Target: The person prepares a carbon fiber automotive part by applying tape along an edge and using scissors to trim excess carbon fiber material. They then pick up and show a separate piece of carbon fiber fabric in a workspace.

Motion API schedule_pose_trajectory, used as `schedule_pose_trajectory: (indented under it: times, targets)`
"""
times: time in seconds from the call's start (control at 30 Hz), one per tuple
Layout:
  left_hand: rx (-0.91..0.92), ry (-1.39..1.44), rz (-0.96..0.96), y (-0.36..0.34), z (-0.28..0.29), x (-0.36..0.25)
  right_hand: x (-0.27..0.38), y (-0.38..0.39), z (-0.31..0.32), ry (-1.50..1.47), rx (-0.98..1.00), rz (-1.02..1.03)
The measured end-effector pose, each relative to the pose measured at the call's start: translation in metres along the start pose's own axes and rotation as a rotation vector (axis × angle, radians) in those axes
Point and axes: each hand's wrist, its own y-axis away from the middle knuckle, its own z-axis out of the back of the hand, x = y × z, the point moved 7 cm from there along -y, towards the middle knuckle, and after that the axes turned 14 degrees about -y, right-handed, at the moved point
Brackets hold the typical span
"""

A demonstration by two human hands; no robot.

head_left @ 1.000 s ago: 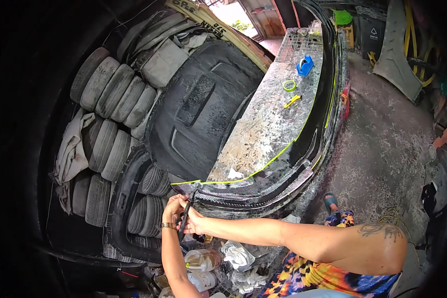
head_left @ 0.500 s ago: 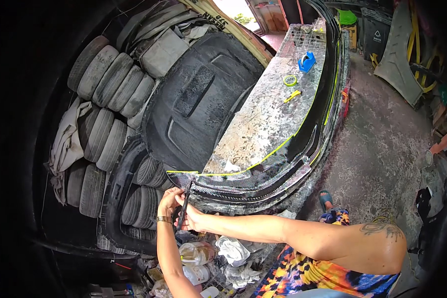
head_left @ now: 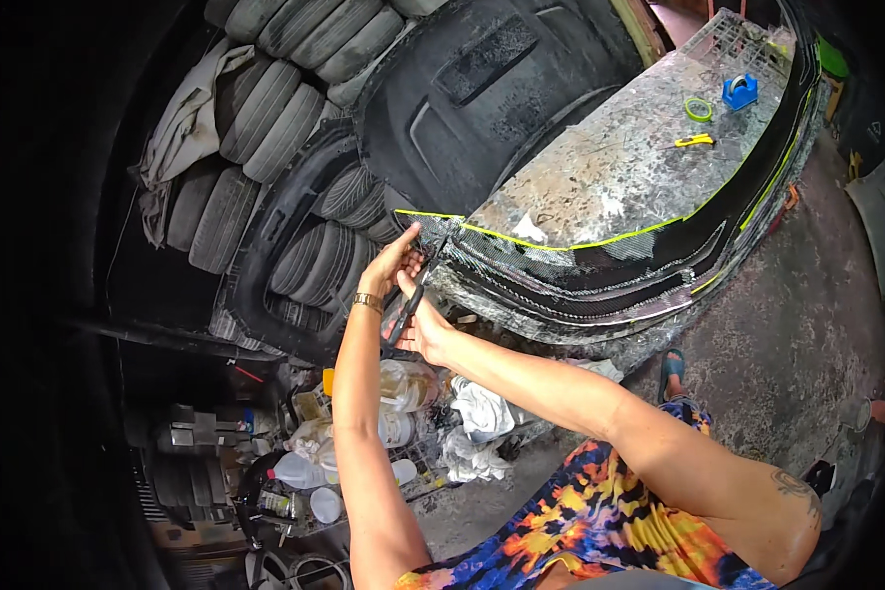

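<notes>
A curved carbon-weave panel [head_left: 600, 277] edged with lime-green tape lies along the worn workbench [head_left: 610, 167]. My left hand [head_left: 395, 261] is at the panel's left end, thumb raised to its edge and fingers curled; what they hold is unclear. Just below, my right hand [head_left: 418, 324] grips a long, slim black tool [head_left: 410, 307], angled with its upper end toward the panel. On the bench sit a yellow cutter [head_left: 694, 140], a green tape roll [head_left: 698, 110] and a blue tape dispenser [head_left: 739, 91].
A large black hood panel [head_left: 492, 128] and black frame [head_left: 256, 258] lean by stacked tyres [head_left: 216, 221]. Below are plastic containers [head_left: 408, 383], crumpled white cloths [head_left: 482, 408] and assorted clutter. My sandalled foot [head_left: 673, 369] is on the stained floor [head_left: 777, 324] at right.
The view has shifted, so the bench appears higher and farther right, with more clutter showing below. My left hand has risen along the panel's end; my right hand still grips the black tool.
</notes>
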Motion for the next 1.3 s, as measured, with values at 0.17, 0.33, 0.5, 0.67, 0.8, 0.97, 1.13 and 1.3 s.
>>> schedule_pose_trajectory:
  times: [0.17, 0.33, 0.5, 0.67, 0.8, 0.97, 1.13, 1.3]
  targets:
    - [-0.024, -0.073, -0.087, -0.016, -0.003, -0.006, 0.004, -0.003, -0.002, 0.002, -0.003, 0.032]
    - [-0.054, 0.016, -0.125, -0.016, -0.001, -0.007, 0.009, 0.005, -0.006, -0.017, -0.056, 0.133]
    - [-0.061, 0.001, -0.127, -0.008, -0.002, -0.014, 0.012, 0.01, -0.009, -0.083, -0.055, 0.185]
    - [-0.05, -0.063, -0.146, -0.006, -0.006, -0.021, 0.016, 0.013, -0.01, -0.113, -0.071, 0.253]
    - [-0.023, -0.108, -0.177, -0.008, -0.007, -0.02, 0.013, 0.013, -0.01, -0.094, -0.06, 0.263]
    - [-0.036, -0.085, -0.199, -0.009, -0.006, -0.022, 0.005, 0.012, -0.001, -0.016, 0.038, -0.023]
    - [0.032, -0.042, -0.183, -0.014, -0.004, -0.011, -0.015, 0.118, 0.037, 0.265, 0.266, -0.503]
    - [-0.016, 0.002, -0.181, -0.03, 0.002, -0.008, 0.045, 0.215, 0.101, 1.028, 0.545, -0.716]
